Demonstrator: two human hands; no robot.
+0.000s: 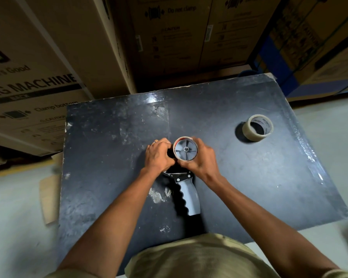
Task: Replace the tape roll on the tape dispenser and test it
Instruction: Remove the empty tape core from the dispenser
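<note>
A tape dispenser (188,194) with a grey ribbed handle lies on the black table (109,153), handle toward me. On its grey spoked hub (186,150) sits a thin, nearly spent tape roll (175,142). My left hand (159,155) grips the left side of that roll and the dispenser head. My right hand (201,157) curls round the roll's right and near edge. A fuller clear tape roll (257,128) lies flat at the table's far right, apart from both hands.
Large cardboard boxes (48,63) stand stacked behind and to the left of the table. More boxes and a blue shelf post (273,55) are at the back right. A flat piece of cardboard (48,199) lies on the pale floor on the left.
</note>
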